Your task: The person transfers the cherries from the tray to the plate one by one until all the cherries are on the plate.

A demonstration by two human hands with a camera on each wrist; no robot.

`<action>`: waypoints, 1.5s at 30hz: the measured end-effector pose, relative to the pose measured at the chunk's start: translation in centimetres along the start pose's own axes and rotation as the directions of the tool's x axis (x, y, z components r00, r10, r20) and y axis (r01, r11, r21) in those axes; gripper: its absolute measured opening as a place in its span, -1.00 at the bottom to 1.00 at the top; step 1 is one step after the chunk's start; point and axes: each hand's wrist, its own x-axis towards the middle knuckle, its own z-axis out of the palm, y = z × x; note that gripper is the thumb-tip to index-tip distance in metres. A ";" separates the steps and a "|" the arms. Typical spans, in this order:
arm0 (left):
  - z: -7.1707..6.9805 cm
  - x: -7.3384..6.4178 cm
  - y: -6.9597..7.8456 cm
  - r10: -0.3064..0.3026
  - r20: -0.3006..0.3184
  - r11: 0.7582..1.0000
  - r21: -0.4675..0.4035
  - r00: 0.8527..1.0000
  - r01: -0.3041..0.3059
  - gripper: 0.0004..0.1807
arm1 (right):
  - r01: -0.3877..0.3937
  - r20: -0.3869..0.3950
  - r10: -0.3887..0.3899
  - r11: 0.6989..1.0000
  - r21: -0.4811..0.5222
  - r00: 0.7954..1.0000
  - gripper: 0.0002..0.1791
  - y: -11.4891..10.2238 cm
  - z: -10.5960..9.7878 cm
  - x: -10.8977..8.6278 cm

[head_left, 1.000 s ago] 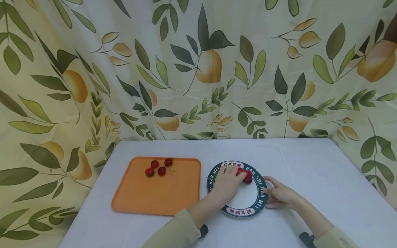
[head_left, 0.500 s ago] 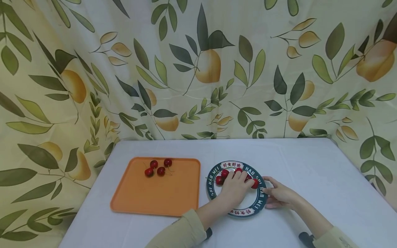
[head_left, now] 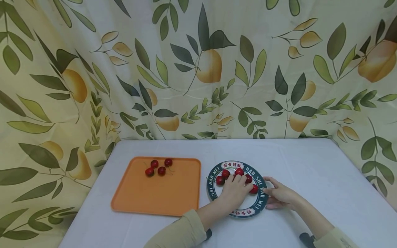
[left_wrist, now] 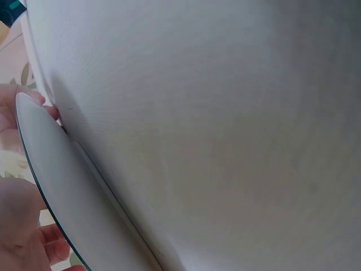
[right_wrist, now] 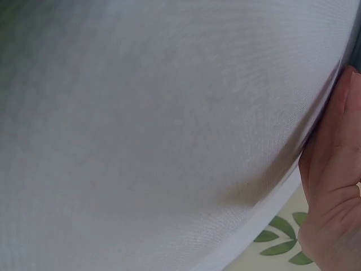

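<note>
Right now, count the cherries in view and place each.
9 cherries show. 4 in the tray, clustered near its far edge. 5 on the plate: two left of the left grip, one beyond it, two right. The left grip may hide more.

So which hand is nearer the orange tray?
Left. The left hand is over the plate, which sits beside the orange tray; the right hand is at the rim away from the tray.

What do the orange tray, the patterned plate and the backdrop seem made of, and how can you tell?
Orange tray: probably matte plastic, given its even colour and rounded corners.
Patterned plate: smooth ceramic or melamine, I cannot tell which; its underside looks evenly white, its rim printed.
Backdrop: likely printed cloth, matte, hanging in soft folds.
</note>
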 end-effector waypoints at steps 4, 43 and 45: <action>0.0 0.0 -0.1 -0.011 0.027 1.000 0.026 1.000 0.010 -0.43 | -0.002 -0.009 0.002 1.000 -0.002 1.000 -0.38 0.0 0.0 0.1; -0.9 -6.9 -10.9 -0.324 -0.092 0.942 -0.125 0.942 0.312 -0.68 | -0.016 -0.022 0.015 1.000 -0.014 1.000 -0.37 0.1 0.0 0.2; -0.5 -7.6 -11.9 -0.332 -0.136 0.940 -0.127 0.933 0.316 -0.70 | -0.015 -0.020 0.015 1.000 -0.011 1.000 -0.37 0.1 0.0 0.2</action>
